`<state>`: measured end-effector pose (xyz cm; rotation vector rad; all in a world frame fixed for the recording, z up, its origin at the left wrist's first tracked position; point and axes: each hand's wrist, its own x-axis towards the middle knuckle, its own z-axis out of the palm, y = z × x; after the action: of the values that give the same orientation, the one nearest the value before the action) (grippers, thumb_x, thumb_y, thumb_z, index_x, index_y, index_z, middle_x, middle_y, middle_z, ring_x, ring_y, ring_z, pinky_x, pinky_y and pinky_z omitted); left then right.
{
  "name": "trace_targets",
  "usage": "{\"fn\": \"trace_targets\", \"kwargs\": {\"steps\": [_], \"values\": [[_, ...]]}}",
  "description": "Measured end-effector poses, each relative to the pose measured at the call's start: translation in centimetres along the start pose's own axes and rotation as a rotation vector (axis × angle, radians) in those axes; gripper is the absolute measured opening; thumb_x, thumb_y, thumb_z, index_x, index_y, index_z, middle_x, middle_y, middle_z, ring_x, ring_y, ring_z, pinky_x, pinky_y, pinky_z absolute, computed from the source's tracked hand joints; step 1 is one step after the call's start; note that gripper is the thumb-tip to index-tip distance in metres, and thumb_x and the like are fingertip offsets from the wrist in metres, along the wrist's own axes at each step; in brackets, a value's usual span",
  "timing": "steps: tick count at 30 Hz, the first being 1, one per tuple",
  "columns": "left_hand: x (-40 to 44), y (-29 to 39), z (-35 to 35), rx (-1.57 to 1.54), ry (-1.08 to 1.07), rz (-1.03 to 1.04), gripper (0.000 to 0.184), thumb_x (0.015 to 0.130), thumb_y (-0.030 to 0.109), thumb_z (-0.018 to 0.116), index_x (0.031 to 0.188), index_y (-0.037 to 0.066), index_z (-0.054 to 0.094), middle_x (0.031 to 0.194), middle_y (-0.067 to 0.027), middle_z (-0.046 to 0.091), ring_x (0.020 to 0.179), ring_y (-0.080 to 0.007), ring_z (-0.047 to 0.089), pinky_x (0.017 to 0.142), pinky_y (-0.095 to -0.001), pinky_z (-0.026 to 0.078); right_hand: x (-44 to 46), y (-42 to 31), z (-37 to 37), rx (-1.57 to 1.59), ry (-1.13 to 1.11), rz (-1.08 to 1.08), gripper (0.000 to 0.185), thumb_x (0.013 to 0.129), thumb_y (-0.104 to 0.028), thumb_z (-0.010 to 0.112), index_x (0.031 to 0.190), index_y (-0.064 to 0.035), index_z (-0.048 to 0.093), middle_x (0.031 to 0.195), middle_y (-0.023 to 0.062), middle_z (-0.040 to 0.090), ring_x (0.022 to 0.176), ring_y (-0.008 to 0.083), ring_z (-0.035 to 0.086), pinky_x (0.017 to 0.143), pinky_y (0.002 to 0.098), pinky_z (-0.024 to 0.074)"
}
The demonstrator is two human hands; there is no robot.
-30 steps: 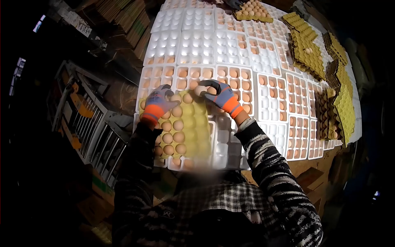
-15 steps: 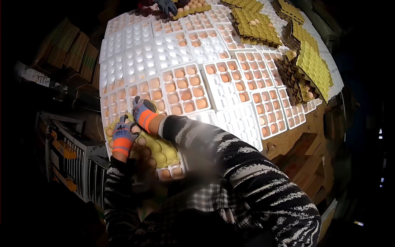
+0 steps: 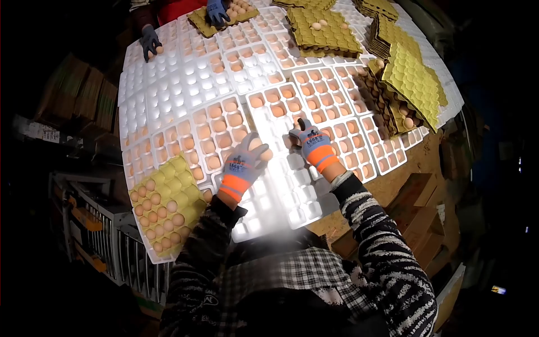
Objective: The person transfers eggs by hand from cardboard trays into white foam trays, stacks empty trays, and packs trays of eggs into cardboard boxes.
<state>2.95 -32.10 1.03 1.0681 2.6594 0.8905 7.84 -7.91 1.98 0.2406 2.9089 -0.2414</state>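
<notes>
My left hand (image 3: 242,164), in a grey glove with an orange cuff, is closed round eggs (image 3: 265,153) above the white foam trays. To its right, my right hand (image 3: 312,141) reaches into a partly filled foam tray (image 3: 285,163). Its fingers curl round eggs at the cells, partly hidden by the glove. At lower left a yellow pulp egg tray (image 3: 178,174) lies on the foam, with brown eggs (image 3: 161,212) in many of its cups. A foam tray full of eggs (image 3: 220,132) lies just beyond my left hand.
Across the table, a co-worker's gloved hand (image 3: 149,41) holds eggs over foam trays; the other glove (image 3: 217,11) is at a pulp tray (image 3: 197,21). Stacked pulp trays (image 3: 409,78) stand at right. Cardboard boxes (image 3: 412,216) lie below the right edge, a metal frame (image 3: 120,230) at left.
Both my hands have moved right, from the yellow pulp tray to the foam trays, with eggs in them. More of the pulp tray's cups show bare. A co-worker's hand with eggs has come into view.
</notes>
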Motion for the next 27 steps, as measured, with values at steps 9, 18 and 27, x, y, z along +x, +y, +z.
{"fn": "trace_targets", "kwargs": {"steps": [9, 18, 27], "values": [[10.4, -3.0, 5.2, -0.007, -0.178, -0.259, 0.045, 0.090, 0.031, 0.061, 0.135, 0.027, 0.063, 0.140, -0.0118, 0.056, 0.122, -0.0344, 0.059, 0.102, -0.0428, 0.049, 5.4, 0.6, 0.7, 0.555, -0.013, 0.032, 0.034, 0.092, -0.034, 0.061, 0.123, -0.0252, 0.068, 0.122, 0.0080, 0.067, 0.115, 0.0342, 0.063, 0.099, 0.0437, 0.0508], [15.6, -7.8, 8.7, -0.202, 0.234, 0.011, 0.037, 0.089, 0.009, 0.059, 0.126, 0.013, 0.066, 0.124, -0.0155, 0.063, 0.114, -0.0384, 0.058, 0.101, -0.0443, 0.047, 1.0, 1.8, 2.4, 1.259, 0.234, -0.248, 0.023, 0.090, -0.011, 0.065, 0.112, -0.0074, 0.072, 0.115, 0.0102, 0.069, 0.105, 0.0285, 0.064, 0.092, 0.0356, 0.0515], [-12.6, -7.8, -7.8, -0.122, 0.457, -0.285, 0.039, 0.089, -0.001, 0.057, 0.126, 0.007, 0.067, 0.124, -0.0140, 0.067, 0.119, -0.0284, 0.061, 0.101, -0.0353, 0.048, -3.1, -1.7, 6.0, 0.686, 0.313, -0.477, 0.029, 0.085, -0.001, 0.067, 0.112, -0.0081, 0.073, 0.117, 0.0110, 0.064, 0.117, 0.0342, 0.059, 0.101, 0.0416, 0.0490]]}}
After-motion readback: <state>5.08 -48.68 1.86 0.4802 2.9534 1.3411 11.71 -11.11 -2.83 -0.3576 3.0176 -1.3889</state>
